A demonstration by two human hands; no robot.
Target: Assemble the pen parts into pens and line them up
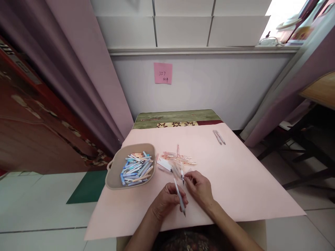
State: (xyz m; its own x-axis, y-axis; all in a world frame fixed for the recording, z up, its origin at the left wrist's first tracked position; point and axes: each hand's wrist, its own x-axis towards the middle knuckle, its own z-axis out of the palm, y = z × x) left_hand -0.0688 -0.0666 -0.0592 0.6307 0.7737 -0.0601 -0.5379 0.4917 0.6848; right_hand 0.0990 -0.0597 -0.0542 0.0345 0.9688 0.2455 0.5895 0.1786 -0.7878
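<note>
My left hand is closed round a grey pen barrel, held at a slant with its tip pointing down toward me. A thin white refill sticks out of the barrel's upper end. Just right of it, my right hand pinches a slim white pen refill with a dark end. Beyond the fingers lies a loose pile of pen parts: clear and orange-tinted tubes, white refills and greyish clear barrels.
A beige basket full of blue, white and tan pen pieces stands at the left. Two pens lie side by side at the far right of the pink-covered table. A pink note is on the wall.
</note>
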